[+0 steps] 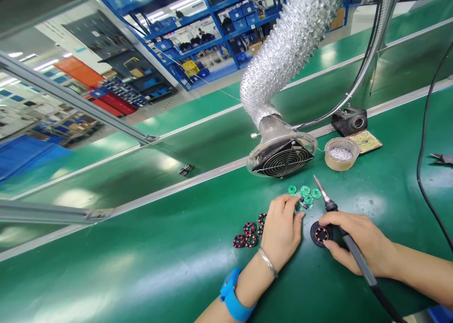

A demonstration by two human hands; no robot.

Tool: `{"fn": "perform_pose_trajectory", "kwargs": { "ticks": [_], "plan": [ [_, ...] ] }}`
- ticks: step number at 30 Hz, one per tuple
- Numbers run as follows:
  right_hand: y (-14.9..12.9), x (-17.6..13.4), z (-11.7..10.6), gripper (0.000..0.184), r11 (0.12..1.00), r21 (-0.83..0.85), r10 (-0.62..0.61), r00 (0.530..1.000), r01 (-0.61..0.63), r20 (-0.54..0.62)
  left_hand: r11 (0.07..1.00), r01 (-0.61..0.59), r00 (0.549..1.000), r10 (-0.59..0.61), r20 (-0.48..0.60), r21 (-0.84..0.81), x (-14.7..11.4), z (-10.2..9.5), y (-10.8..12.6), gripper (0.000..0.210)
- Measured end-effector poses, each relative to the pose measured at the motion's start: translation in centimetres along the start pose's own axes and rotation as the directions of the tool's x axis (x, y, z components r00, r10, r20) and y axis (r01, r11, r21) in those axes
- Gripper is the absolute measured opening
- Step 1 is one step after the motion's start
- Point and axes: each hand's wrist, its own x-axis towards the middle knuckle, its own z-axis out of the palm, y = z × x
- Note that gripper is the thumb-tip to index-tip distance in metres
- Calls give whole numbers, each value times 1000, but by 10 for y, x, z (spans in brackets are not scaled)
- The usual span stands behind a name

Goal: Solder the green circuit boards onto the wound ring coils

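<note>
My left hand (283, 221) reaches to a small pile of round green circuit boards (305, 191). Its thumb and index finger stand apart at the pile's near edge, and part of the pile is hidden behind them. In my right hand (364, 240) is a soldering iron (356, 253), its metal tip pointing up and away, above the table. The right thumb and index finger also reach a black round holder (313, 233) with a small copper-wound motor stator (321, 234) in it. Several more wound stators (249, 228) lie left of my left hand, partly covered by it.
A fume extractor hood (283, 158) on a silver duct (283, 54) stands beyond the boards. Behind right are a round tub (341, 160), a sponge tray (366, 141) and an iron stand (350, 121). A black cable (421, 172) and pliers (442, 159) lie right.
</note>
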Motion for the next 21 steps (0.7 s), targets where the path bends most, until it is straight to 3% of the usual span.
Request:
{"fn": "perform_pose_trajectory", "kwargs": {
  "ticks": [5, 10, 14, 18, 21],
  "plan": [
    [3, -1, 2, 32, 1000, 7, 23, 996, -23, 88, 994, 62, 998, -63, 1, 91, -2, 0, 0, 16],
    [3, 5, -2, 28, 992, 88, 70, 983, -86, 172, 995, 87, 994, -89, 56, 39, -1, -2, -3, 12],
    [2, 7, -6, 30, 993, 96, 52, 983, -69, 175, 994, 105, 993, -105, 57, -12, -3, -1, -1, 13],
    [2, 7, -6, 32, 997, 76, -30, 998, 26, 51, 977, 106, 994, -102, 30, -186, -7, -5, 6, 11],
    [1, 9, -4, 26, 988, -16, -156, 983, 155, -100, 871, 187, 982, -179, 60, -455, -8, -8, 15, 11]
  ]
}}
